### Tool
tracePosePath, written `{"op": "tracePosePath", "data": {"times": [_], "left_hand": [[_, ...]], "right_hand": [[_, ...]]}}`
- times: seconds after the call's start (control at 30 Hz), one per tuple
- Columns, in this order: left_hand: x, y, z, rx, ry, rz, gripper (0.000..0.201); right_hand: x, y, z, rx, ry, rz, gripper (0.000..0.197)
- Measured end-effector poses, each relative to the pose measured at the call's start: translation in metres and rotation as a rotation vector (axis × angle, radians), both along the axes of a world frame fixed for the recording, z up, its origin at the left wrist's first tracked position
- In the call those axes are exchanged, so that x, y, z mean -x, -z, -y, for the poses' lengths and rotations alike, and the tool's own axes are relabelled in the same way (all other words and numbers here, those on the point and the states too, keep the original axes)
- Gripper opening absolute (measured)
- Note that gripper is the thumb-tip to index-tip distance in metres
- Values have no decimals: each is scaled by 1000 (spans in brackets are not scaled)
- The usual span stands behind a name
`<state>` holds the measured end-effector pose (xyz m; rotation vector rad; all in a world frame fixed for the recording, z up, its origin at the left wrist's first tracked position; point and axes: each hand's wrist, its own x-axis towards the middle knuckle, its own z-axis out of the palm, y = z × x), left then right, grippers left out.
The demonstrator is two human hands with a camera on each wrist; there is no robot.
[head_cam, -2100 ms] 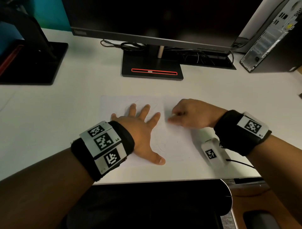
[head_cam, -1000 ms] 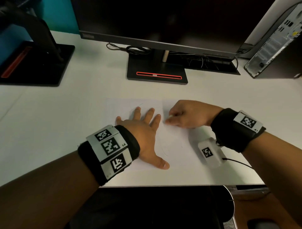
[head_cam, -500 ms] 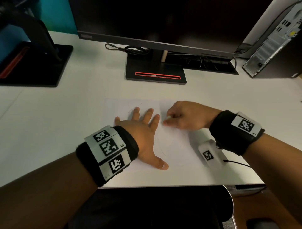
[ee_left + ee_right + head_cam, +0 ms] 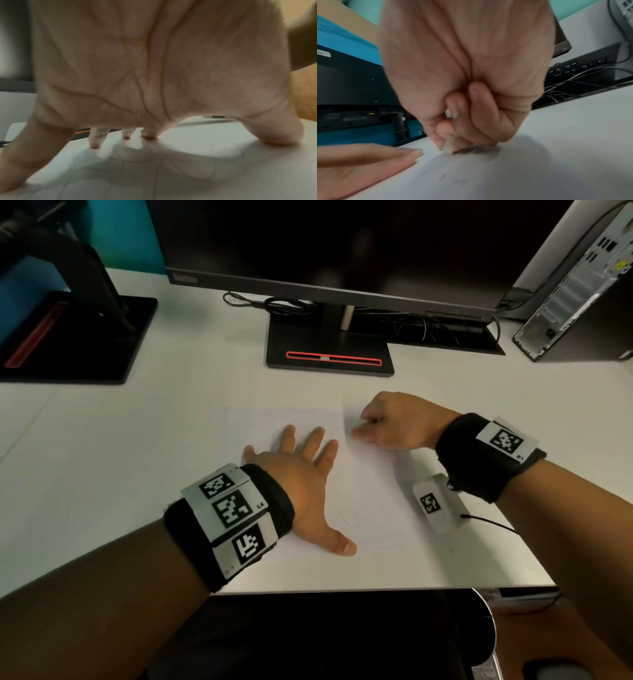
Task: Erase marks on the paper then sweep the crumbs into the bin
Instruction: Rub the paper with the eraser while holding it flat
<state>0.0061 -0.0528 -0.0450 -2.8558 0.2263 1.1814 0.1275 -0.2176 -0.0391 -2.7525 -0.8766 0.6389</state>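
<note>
The paper (image 4: 370, 501) lies on the desk (image 4: 137, 460) under our flat left hand (image 4: 301, 487); our right hand (image 4: 394, 422), pinching the eraser (image 4: 447, 149), has edged leftward, so erasing continues.

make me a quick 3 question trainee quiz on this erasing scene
1. True or false: the left hand lies flat on the paper.
2. What does the right hand pinch? A) pencil B) eraser C) brush
3. Which view shows pencil lines under the left hand's fingers?

Key: 1 true. 2 B. 3 left wrist.
</note>
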Motion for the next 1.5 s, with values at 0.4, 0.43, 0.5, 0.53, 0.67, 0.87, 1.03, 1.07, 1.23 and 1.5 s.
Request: {"op": "tracePosePath", "data": {"times": [0.4,0.43,0.5,0.53,0.67,0.87,1.03,1.07,1.23,1.5], "left_hand": [[1,-1,0,1,3,1,146],[1,-1,0,3,0,2,146],[2,-1,0,7,-5,4,148],[2,-1,-1,6,-7,3,149],[3,-1,0,2,-3,5,150],[3,-2,0,-1,-8,4,151],[3,-3,0,-6,1,1,150],[4,-3,0,-7,-1,-1,150],[3,-2,1,-22,8,0,150],[3,-3,0,-19,8,-1,150]], "right_hand": [[12,6,-9,-20,-29,-58,51],[11,5,-7,-33,6,-103,49],[3,3,-4,-46,99,-102,43],[1,2,-5,-44,122,-61,42],[13,8,-9,-28,10,-32,48],[-1,3,-1,-28,132,-5,42],[6,4,-1,-2,1,-37,46],[1,3,1,-5,44,-59,44],[-5,8,-3,-17,61,44,44],[-9,5,-11,-10,71,58,47]]}}
